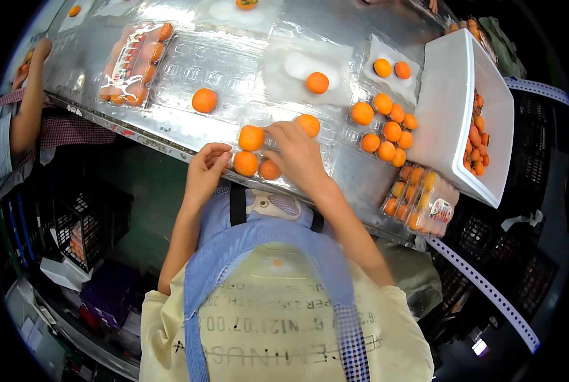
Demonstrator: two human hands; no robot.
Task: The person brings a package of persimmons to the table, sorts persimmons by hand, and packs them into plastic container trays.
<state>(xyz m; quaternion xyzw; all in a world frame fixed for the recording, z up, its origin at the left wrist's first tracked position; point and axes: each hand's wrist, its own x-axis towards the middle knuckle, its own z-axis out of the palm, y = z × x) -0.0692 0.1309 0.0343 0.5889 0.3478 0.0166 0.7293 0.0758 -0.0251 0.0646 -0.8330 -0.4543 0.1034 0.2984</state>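
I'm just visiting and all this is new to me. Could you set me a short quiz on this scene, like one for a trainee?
1. True or false: the left hand and right hand are both gloved.
2. What lies between the hands?
a) a knife
b) orange fruit
c) a brush
3. Fill in the colour: the big box on the right is ____.

Key: 1 false; 2 b; 3 white.

One metal table (354, 181), one white box (442, 105), nineteen loose orange fruits (251, 137) outside it, nine of them clustered
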